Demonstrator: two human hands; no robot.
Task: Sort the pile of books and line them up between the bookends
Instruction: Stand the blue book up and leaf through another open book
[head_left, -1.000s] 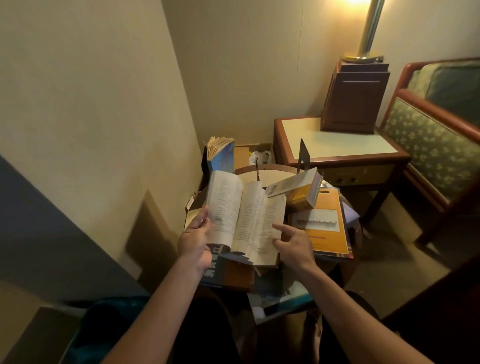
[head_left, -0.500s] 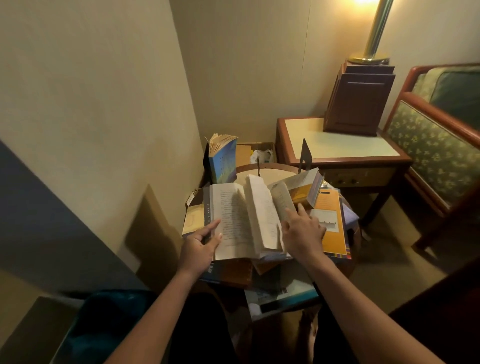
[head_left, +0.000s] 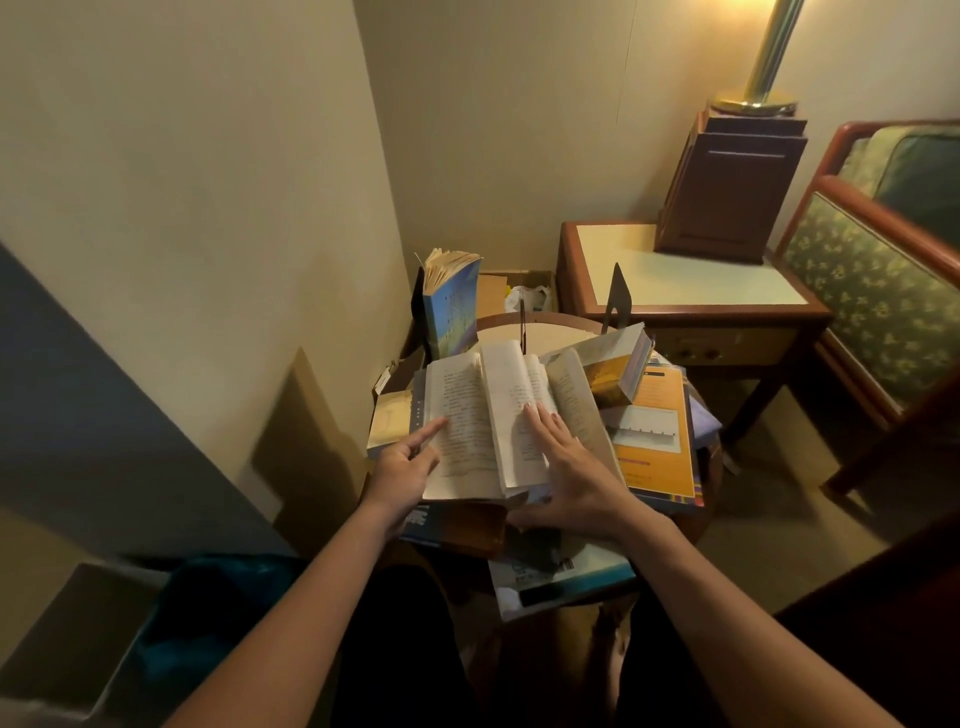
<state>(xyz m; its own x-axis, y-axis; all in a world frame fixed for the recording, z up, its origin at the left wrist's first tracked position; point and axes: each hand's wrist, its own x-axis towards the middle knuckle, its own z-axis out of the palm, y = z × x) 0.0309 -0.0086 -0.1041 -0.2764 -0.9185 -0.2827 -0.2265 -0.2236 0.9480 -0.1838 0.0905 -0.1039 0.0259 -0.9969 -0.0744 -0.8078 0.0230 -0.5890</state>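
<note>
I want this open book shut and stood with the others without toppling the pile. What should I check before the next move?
1. Open book lies flat on the pile: ok.
2. Both hands on it: ok. Left hand touches the left page, right hand presses the right pages.
3. Book closed for shelving: not ok, pages fanned.
4. Standing slot free: ok. The blue book stands alone at the left, with bare table up to the dark bookend.
5. Nearby pile stable: not ok. The yellow book sits tilted beside the right pages.
6. Second bookend behind the blue book: cannot tell.
</note>
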